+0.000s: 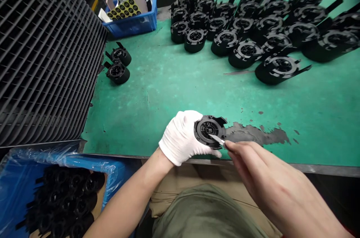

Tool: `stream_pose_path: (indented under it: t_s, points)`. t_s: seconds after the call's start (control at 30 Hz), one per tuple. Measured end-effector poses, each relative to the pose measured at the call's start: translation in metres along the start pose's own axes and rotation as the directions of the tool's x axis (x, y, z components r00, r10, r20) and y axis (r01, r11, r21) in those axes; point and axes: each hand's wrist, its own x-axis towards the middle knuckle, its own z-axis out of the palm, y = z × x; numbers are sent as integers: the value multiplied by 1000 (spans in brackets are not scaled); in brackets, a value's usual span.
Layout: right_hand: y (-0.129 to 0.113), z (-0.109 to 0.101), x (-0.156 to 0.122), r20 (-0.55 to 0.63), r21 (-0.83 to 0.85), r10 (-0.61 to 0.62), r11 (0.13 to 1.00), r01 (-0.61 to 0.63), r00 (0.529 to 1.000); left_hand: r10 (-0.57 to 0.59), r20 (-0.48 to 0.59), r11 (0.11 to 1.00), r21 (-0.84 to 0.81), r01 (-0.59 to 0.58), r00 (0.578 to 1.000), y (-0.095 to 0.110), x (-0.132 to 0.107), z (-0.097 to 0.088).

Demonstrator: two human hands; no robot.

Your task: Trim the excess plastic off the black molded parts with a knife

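Note:
My left hand, in a white glove, is closed around a round black plastic part and holds it just above the near edge of the green table. My bare right hand pinches a thin metal blade whose tip touches the face of that part.
Several similar black round parts stand in rows at the far right. Two more sit at the left by a grey ribbed rack. A blue bin holds dotted cards. A plastic-lined blue crate below left holds more parts.

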Motion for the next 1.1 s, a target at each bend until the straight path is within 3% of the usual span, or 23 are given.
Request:
stream_pose_path:
  t_s: [0.07, 0.13, 0.23, 0.4, 0.5, 0.57, 0.67, 0.8, 1.1]
  points:
    - [14, -1, -2, -40, 46, 7, 999, -5, 999, 9, -157, 996, 85, 4, 987, 5, -9, 5]
    - [27, -5, -8, -61, 77, 70, 995, -66, 996, 57, -354, 978, 208, 20, 934, 13, -22, 12]
    - [37, -9, -24, -57, 126, 139, 983, -131, 989, 129, -438, 955, 296, 7, 889, 31, -41, 16]
    - [34, -3, -43, -61, 167, 31, 986, -20, 998, 268, -273, 962, 119, -244, 924, 44, -47, -8]
    - [34, 0, -39, -62, 65, -43, 997, 47, 997, 155, -242, 986, -22, -165, 958, 27, -32, -24]
    - [35, -2, -33, -67, -26, -89, 996, 88, 994, 50, -139, 996, -60, -59, 989, 13, -17, -27]
    - [33, -6, -26, -85, -105, -135, 987, 126, 987, 73, 80, 995, -66, -68, 994, 0, 6, -20]
    - [27, -7, -21, -82, -208, -161, 968, 141, 984, 144, 266, 989, -64, -131, 953, 3, 25, -7]
    - [20, -19, -18, 9, -262, -141, 955, 139, 990, 158, 284, 987, -62, -146, 946, 10, 24, -7]
